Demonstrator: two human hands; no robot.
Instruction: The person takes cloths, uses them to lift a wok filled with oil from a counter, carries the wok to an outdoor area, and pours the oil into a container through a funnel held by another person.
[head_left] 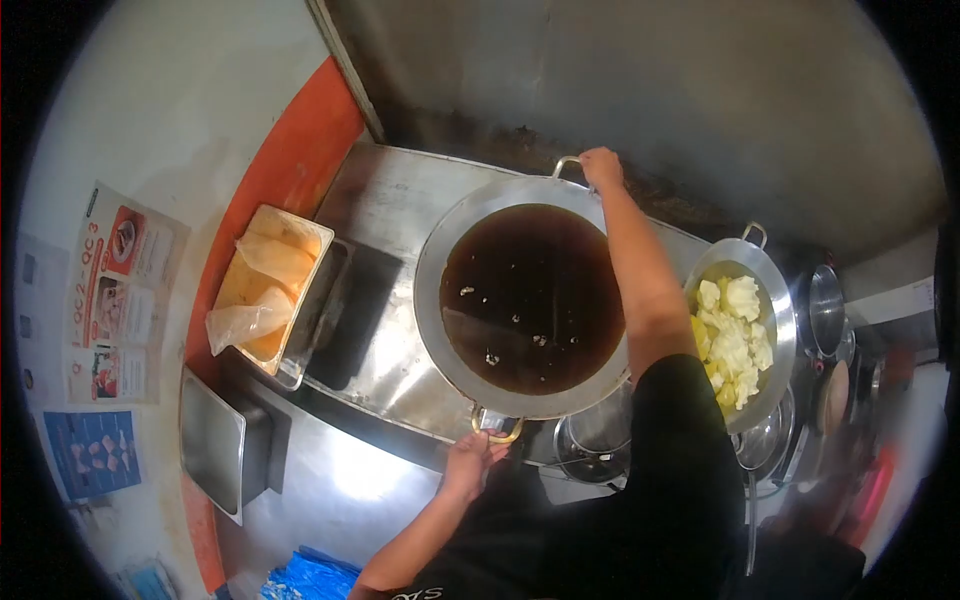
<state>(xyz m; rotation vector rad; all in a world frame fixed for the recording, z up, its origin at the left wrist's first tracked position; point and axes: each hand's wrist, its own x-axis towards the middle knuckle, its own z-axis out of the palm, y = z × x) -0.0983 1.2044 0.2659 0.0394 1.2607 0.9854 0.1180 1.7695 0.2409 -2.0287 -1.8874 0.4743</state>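
Note:
A large wide wok (436, 345) full of dark brown liquid, with a few pale bits floating in it, sits on the steel counter. My right hand (601, 168) reaches across to the wok's far side, its fingers closed at the metal loop handle there. At the near side my left hand (470, 464) is closed on the other loop handle (508, 436), which looks brass-coloured. Something greyish shows within that loop beside my fingers. My right forearm passes over the wok's right rim.
To the right stands a second wok (785, 340) with pale yellow-white chunks in it. Strainers and pans (826, 310) lie beyond. On the left are an orange-stained tray (268, 345) holding plastic bags, a steel pan (212, 440) and blue plastic (310, 575). A metal wall (650, 80) rises behind.

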